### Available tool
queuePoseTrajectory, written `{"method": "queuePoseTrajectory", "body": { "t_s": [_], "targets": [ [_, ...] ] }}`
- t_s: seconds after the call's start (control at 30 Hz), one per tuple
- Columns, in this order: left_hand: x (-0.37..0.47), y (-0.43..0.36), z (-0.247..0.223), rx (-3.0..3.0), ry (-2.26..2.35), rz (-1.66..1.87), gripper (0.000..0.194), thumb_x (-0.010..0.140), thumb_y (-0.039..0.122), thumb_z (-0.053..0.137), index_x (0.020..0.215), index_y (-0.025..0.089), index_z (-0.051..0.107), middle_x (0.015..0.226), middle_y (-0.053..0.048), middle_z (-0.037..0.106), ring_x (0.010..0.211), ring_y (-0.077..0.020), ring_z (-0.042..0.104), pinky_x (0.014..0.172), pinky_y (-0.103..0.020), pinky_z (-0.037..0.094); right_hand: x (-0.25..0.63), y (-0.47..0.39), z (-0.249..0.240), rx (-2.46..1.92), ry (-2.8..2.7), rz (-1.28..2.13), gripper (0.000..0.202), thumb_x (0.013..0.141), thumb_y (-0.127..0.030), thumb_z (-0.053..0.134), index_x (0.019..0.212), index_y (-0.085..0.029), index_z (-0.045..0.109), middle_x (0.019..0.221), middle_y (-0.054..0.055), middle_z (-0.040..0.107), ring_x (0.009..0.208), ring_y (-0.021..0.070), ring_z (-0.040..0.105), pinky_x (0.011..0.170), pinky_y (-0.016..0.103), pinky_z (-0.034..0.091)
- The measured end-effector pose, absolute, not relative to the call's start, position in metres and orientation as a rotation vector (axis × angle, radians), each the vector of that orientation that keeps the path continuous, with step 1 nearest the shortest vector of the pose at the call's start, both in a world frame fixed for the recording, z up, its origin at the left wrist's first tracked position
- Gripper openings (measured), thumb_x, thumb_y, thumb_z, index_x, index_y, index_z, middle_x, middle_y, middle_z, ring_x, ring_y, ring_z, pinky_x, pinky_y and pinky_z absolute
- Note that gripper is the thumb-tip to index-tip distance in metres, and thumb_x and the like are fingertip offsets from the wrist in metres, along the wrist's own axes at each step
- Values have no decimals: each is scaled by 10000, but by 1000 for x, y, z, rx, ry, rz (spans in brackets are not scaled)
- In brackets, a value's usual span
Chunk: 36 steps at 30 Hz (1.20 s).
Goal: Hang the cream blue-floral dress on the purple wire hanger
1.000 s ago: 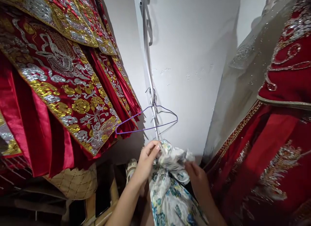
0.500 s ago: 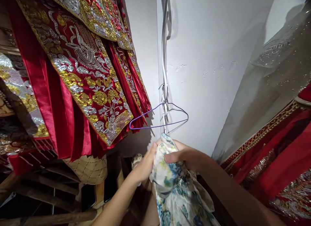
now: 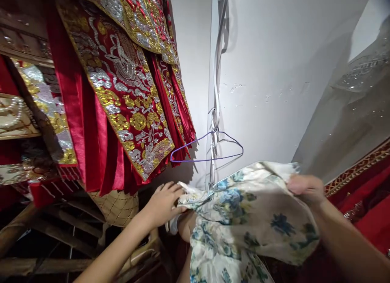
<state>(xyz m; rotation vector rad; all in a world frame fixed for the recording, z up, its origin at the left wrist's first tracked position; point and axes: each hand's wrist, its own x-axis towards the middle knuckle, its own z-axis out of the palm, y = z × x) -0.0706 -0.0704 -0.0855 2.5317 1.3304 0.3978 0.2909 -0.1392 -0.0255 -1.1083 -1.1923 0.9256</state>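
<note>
A white floral garment (image 3: 234, 218) with blue and green flowers is stretched between my two hands at the lower middle. My left hand (image 3: 166, 202) grips its left edge, fingers curled into the cloth. On the other side my right hand (image 3: 306, 189) is closed on the upper right corner of the fabric. Just above the garment, a thin purple wire hanger (image 3: 210, 160) hangs bare against the wall, below a white strap (image 3: 217, 80).
Red costumes with gold and silver embroidery (image 3: 137, 120) hang at the left. Wooden poles (image 3: 45, 266) and a quilted beige item (image 3: 117, 208) are below them. Sheer, beaded fabric (image 3: 350, 108) and red cloth (image 3: 373, 201) line the right.
My hands have moved apart, my right hand far to the right, and the bunched garment is now spread wide. The view has shifted a little, so the surroundings appear further right.
</note>
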Motion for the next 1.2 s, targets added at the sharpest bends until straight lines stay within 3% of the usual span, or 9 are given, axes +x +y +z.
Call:
{"method": "queuePoseTrajectory", "body": {
  "t_s": [0.1,0.23,0.37,0.5,0.67,0.8,0.93,1.1,1.2],
  "targets": [
    [-82,-67,-75,2413,1292,605,305,864,288,602,1141,227,717,1383,-103,629,1324,-345,503,1133,-482,343,302,-121,-16,-1155,-1415,855,318,593,-361,775,488,-215,513,468,-20,472,429,123,416,410,263,293],
    [-82,-73,-51,2174,1123,841,310,974,414,455,935,176,649,979,-54,690,943,-229,612,861,-318,492,285,-65,-30,-1164,-1278,351,325,718,-408,682,551,-215,480,520,-32,474,525,131,435,494,250,358],
    [-76,-83,-30,2077,1093,932,317,979,460,433,883,191,570,877,-20,621,828,-186,574,734,-267,484,262,-3,-69,-1148,-1428,471,402,830,-567,550,807,-176,637,755,54,693,738,225,605,689,317,486],
    [-80,-93,-22,2026,1239,825,280,981,460,409,1006,229,566,881,-17,637,733,-192,630,617,-271,499,258,17,-97,-1171,-1553,550,419,814,-574,601,674,-180,624,703,53,696,714,245,616,673,324,463],
    [-83,-85,-17,2031,1266,1229,274,942,435,480,1006,205,616,1209,-94,661,1179,-273,593,983,-369,475,284,-19,-102,-1167,-1510,543,346,817,-483,625,650,-182,585,664,21,640,657,200,562,605,277,406],
    [-70,-56,-6,2179,1311,1397,237,951,344,428,971,199,614,1182,-107,647,1185,-271,581,1039,-402,439,301,-48,-85,-1102,-1477,494,267,790,-383,675,653,-186,559,642,-3,564,629,163,492,566,252,372],
    [-49,-26,5,2523,1748,1058,309,913,229,410,1060,202,680,1176,-145,592,1073,-308,621,926,-426,486,304,-60,-72,-1080,-1535,416,263,786,-351,664,625,-189,533,621,-14,508,617,146,448,561,246,359],
    [-25,-2,11,2546,2097,650,427,941,234,361,1210,254,693,1053,-148,703,970,-350,679,792,-427,514,304,-64,-72,-1119,-1602,330,251,787,-304,627,600,-195,500,588,-29,463,589,128,403,550,239,330],
    [-24,10,5,2515,2123,532,424,894,193,415,1163,230,741,1009,-172,739,958,-370,696,796,-441,519,304,-64,-70,-1148,-1584,292,244,787,-294,612,601,-199,486,576,-33,432,594,127,389,543,236,310]
  ]
}}
